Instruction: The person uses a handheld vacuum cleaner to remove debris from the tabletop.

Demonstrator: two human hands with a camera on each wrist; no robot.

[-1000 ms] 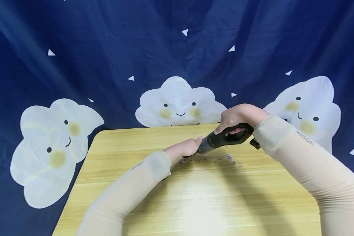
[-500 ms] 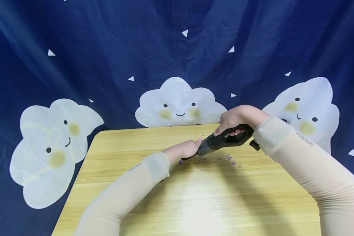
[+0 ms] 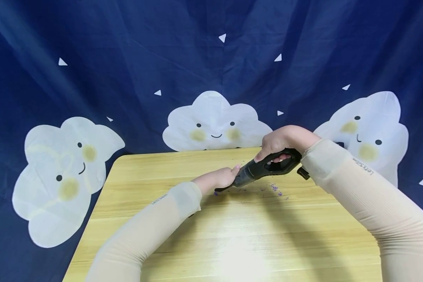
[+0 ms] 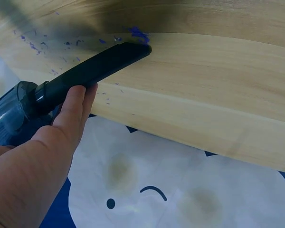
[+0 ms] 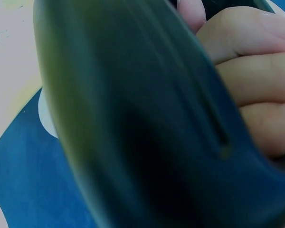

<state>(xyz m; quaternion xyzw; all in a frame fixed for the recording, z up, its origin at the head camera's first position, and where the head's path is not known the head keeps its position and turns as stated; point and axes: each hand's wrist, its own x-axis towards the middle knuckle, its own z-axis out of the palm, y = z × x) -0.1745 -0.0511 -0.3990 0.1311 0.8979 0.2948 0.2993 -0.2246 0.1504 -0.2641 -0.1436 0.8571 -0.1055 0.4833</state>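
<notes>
In the head view, a black handheld vacuum cleaner (image 3: 261, 168) with a clear dust cup (image 4: 13, 107) slants down to the left. My right hand (image 3: 280, 141) grips its loop handle; the right wrist view shows curled fingers (image 5: 254, 71) through the loop. At the front, my left hand (image 3: 220, 178) holds the narrow crevice nozzle (image 4: 99, 66), fingers against its side. The nozzle's tip is beside a small clump of purple scraps (image 4: 139, 34) on the wooden table. More purple scraps (image 3: 275, 189) lie scattered to the right, below the cleaner.
The light wooden table (image 3: 155, 164) has a rounded far left corner. A dark blue curtain (image 3: 134, 58) with white cloud faces hangs right behind its far edge. Shadows of the arms fall across the tabletop.
The nozzle tip has dipped slightly toward the table and left, over the purple scraps at that end. Both hands keep their hold, and the other scraps look unmoved.
</notes>
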